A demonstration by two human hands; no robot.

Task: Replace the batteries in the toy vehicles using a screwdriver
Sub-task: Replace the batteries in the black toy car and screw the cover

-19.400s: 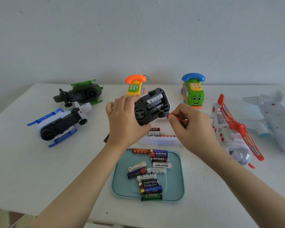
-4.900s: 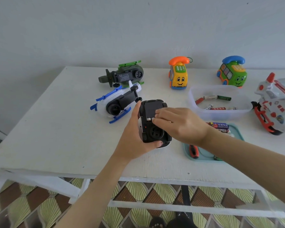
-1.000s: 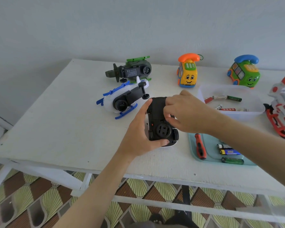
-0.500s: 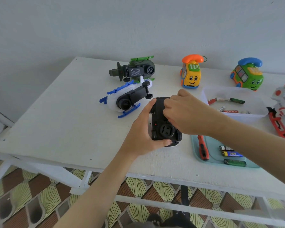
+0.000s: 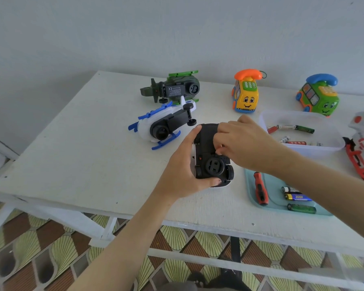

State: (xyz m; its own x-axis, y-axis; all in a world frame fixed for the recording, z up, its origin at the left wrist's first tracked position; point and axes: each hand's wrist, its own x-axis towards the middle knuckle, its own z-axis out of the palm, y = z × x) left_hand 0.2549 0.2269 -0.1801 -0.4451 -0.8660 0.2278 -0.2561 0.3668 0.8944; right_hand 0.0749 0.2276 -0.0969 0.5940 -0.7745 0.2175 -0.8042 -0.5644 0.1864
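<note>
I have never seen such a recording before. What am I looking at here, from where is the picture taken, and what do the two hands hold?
There is no machine here. A person wears a camera on the head, so you look down at their own bare hands. The left hand grips an upturned black car; the right hand has curled fingers on its underside. On the white table stand other toys, a tub with batteries, and a tray with a screwdriver and more batteries.
</note>
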